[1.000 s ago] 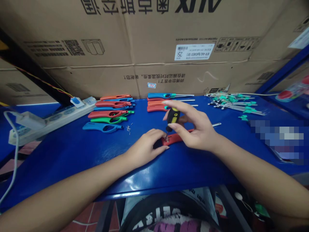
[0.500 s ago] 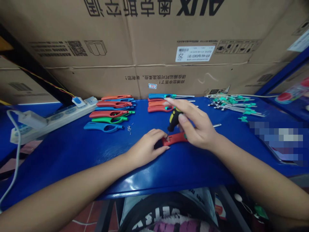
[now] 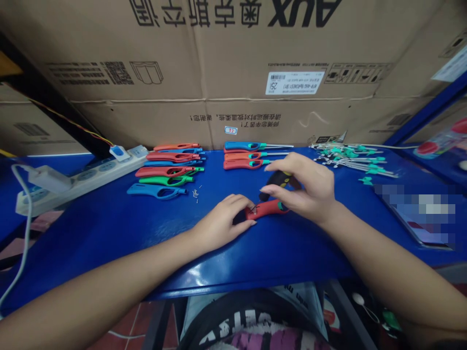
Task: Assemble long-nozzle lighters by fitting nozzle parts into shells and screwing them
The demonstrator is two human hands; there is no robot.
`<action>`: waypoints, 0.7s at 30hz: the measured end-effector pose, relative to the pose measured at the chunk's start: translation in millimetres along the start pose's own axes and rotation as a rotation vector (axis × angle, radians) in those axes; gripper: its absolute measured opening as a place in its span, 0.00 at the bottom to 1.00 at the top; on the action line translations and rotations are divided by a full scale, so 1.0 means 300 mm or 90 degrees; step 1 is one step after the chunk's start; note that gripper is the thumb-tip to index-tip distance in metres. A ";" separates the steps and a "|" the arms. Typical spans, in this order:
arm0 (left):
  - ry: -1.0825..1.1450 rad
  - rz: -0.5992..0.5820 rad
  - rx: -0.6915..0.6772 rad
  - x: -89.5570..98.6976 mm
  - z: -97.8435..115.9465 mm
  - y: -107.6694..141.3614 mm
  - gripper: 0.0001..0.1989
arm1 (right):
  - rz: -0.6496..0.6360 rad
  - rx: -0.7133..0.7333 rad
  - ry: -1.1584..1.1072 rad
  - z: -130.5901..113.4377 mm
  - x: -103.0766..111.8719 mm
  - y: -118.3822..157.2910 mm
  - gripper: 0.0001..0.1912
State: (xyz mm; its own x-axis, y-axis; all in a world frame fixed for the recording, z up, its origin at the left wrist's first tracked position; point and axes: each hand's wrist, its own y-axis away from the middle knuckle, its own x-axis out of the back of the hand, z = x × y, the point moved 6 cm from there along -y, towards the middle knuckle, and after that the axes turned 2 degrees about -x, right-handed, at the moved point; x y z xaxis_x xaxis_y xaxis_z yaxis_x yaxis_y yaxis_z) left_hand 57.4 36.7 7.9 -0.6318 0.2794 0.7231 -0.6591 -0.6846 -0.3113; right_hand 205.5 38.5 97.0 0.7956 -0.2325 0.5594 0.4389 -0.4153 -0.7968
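Note:
A red lighter body (image 3: pixel 269 208) with a green trigger lies on the blue table in front of me. My left hand (image 3: pixel 223 221) is closed around its left end, fingers behind and thumb in front. In my right hand (image 3: pixel 310 187) is a screwdriver (image 3: pixel 280 180) with a black and yellow handle, gripped between thumb and fingers and tilted above the lighter. Its shaft is hard to make out against the lighter, so I cannot tell whether the tip touches a screw hole. Several tiny screws (image 3: pixel 196 194) lie left of my left hand.
Several coloured lighter shells (image 3: pixel 156 190) are stacked at the left, beside a white power strip (image 3: pixel 91 177). Lighters with metal tubes (image 3: pixel 242 164) lie at the back middle. Green triggers with wires and tubes (image 3: pixel 365 158) are heaped at the right, near a phone-like device (image 3: pixel 412 218). Cardboard (image 3: pixel 233 63) stands behind.
The screwdriver has tipped over towards the right, from nearly upright to a low slant, and my right hand has shifted slightly right. My left hand and the lighter have stayed put.

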 end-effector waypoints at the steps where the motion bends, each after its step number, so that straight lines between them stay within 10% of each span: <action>1: 0.000 -0.001 -0.001 -0.001 0.000 0.000 0.06 | -0.018 0.007 0.005 -0.002 -0.005 0.001 0.19; 21: -0.001 -0.003 0.000 -0.003 0.000 -0.001 0.05 | -0.054 -0.030 -0.082 0.010 -0.011 -0.002 0.21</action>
State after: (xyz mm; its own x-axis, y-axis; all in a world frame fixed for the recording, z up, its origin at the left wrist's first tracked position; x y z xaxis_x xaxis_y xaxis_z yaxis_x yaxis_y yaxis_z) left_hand 58.3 36.6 7.3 -0.6280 0.2814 0.7256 -0.6622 -0.6831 -0.3081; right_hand 203.9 42.0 95.1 0.8046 -0.0819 0.5882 0.4893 -0.4698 -0.7348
